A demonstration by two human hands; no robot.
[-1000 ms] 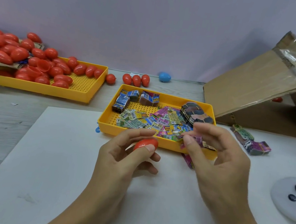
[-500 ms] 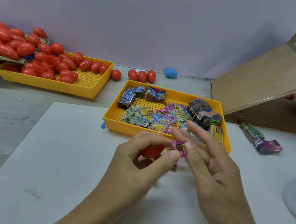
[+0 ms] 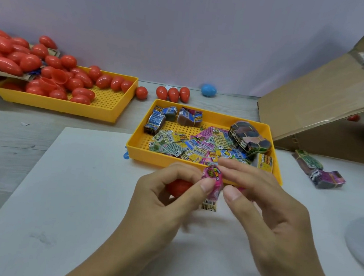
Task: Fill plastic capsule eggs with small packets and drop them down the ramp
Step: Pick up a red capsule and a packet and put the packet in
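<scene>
While both bare hands work just in front of the nearer yellow perforated plastic tray [image 3: 140, 150] of printed packets, a red plastic capsule egg [image 3: 178, 187] sits cupped in the left hand [image 3: 165, 200], whose fingers curl round it; whether the egg is open or closed cannot be told, since the fingers hide most of it. A small pink foil packet [image 3: 213, 181] is pinched between the left thumb and forefinger; the right hand [image 3: 265, 208] holds its other edge, thumb and fingertips closed on it. One more small packet [image 3: 209, 206] lies on the white board [image 3: 76, 194] just below the hands.

Inside that tray lie many loose colourful packets [image 3: 189, 144] and some banded bundles [image 3: 249, 139]; to the right of the tray, on the board, lies another banded bundle of packets [image 3: 317, 172]. Behind and left of the tray stands a second yellow tray [image 3: 114, 110] heaped with red capsule eggs [image 3: 49, 70]; three red eggs [image 3: 173, 93] and one blue egg [image 3: 208, 90] stand behind the tray by the wall. Behind and right of the tray rises the brown cardboard ramp [image 3: 319, 107].

By the look of it, this egg is at the filling step: the packet is not yet inside, the egg not yet dropped; a large heap of eggs is left.
</scene>
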